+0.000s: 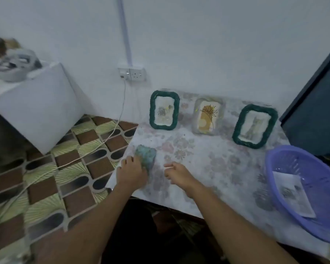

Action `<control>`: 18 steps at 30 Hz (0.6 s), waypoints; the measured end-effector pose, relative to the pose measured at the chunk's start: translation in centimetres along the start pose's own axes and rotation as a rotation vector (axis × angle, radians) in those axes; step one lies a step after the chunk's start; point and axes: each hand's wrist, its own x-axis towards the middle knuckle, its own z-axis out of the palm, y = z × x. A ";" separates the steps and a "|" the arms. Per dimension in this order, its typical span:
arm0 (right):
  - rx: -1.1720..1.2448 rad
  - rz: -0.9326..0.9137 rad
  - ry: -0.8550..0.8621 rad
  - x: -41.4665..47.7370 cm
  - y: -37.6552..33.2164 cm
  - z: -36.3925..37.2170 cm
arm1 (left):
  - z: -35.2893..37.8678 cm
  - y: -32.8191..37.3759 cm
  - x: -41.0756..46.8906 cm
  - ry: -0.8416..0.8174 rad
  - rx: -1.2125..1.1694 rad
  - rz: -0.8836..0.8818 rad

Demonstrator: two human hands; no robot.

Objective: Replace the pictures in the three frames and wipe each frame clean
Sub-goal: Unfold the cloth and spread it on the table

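Observation:
Three picture frames stand along the back of a floral-covered table (pixel 208 168): a green woven frame (pixel 164 110) at the left, a pale frame (pixel 207 116) with an orange picture in the middle, and another green woven frame (pixel 254 126) at the right. A blue-green cloth (pixel 146 156) lies near the table's left edge. My left hand (pixel 132 173) rests on the near end of the cloth; how its fingers hold it is blurred. My right hand (pixel 176 174) hovers just right of the cloth, fingers loosely curled and holding nothing.
A purple plastic basket (pixel 301 189) at the table's right edge holds a loose picture (pixel 291 193). A dark cabinet (pixel 320 103) stands to the right. A white box (pixel 36 103) sits on the patterned floor at left, and a cable (pixel 111 130) runs from the wall socket (pixel 132 73).

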 end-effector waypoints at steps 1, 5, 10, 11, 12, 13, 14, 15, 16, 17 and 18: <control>0.002 0.028 -0.019 0.3 0.1 0.8 | 0.1 -0.8 0.0 0.014 -0.043 -0.060; 0.024 0.113 -0.089 2.2 0.4 3.5 | 1.7 -3.0 0.8 -0.035 -0.215 -0.128; 0.121 0.137 -0.002 5.0 0.6 6.6 | 3.5 -3.7 1.8 -0.066 -0.423 -0.124; 0.151 0.144 0.011 5.3 0.6 7.2 | 3.6 -3.7 1.9 -0.071 -0.526 -0.134; 0.174 0.140 0.029 5.5 0.6 7.5 | 3.5 -3.7 2.1 -0.070 -0.626 -0.148; 0.182 0.131 0.046 5.6 0.6 7.7 | 3.4 -3.6 2.1 -0.079 -0.713 -0.168; 0.190 0.118 0.061 5.7 0.6 7.7 | 3.1 -3.4 2.1 -0.099 -0.787 -0.188; 0.199 0.105 0.074 5.6 0.6 7.6 | 2.9 -3.2 2.0 -0.120 -0.847 -0.203; 0.216 0.104 0.095 5.5 0.7 7.4 | 2.7 -3.0 1.8 -0.139 -0.909 -0.210; 0.239 0.115 0.125 5.2 0.6 6.9 | 2.3 -2.7 1.6 -0.151 -0.971 -0.200; 0.278 0.134 0.151 4.8 0.3 6.3 | 1.9 -2.3 1.3 -0.157 -1.026 -0.183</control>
